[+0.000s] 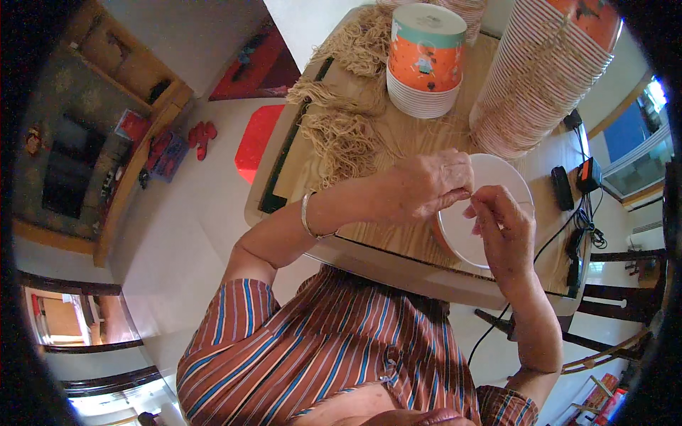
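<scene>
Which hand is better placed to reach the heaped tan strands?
Probably the left hand: it is nearer the heaped tan strands, while the right hand is farther off, over the open tub.

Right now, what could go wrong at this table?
The open paper tub sits near the table's edge, so a nudge could send it off. The tall stack of nested paper tubs stands just beyond the left hand and right hand; a bump might topple it. Loose tangled twine could snag the silvery bangle.
</scene>
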{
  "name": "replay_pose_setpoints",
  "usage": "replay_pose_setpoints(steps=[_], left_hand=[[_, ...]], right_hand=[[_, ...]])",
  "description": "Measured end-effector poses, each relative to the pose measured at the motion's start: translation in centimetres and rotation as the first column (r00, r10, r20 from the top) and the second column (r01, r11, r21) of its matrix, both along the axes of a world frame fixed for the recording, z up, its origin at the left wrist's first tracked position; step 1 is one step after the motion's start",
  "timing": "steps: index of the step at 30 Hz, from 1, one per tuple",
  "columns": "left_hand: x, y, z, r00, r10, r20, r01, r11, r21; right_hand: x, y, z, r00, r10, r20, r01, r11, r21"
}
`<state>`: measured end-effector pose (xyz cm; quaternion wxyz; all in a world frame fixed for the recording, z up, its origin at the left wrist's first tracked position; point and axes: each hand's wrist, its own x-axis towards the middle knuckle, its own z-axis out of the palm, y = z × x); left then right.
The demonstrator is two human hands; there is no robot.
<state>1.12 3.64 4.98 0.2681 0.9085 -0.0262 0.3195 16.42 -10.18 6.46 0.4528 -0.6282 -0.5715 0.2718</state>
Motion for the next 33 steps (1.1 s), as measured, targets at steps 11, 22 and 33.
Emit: replay_pose_setpoints(steps=[11,22,33], left_hand=[[0.9,1.2,0.7,1.000,-0.030,0.001,0.030,0.994,0.101],[2.2,2.7,-0.9,0.977,0.194,0.084,-0.196,0.980,0.025],[0.7,0.1,-1.1,0.885,0.205,-0.417,-0.401,0.790,-0.463]], right_hand=[[1.0,0.6,-0.8,0.869,-0.018,0.494,0.018,1.000,0.006],[2.1,2.1,-0.2,0.998,-0.044,-0.036,0.034,0.967,-0.254],[3.1,2.3,-0.1,0.849,-0.165,-0.502,-0.123,0.863,-0.491]])
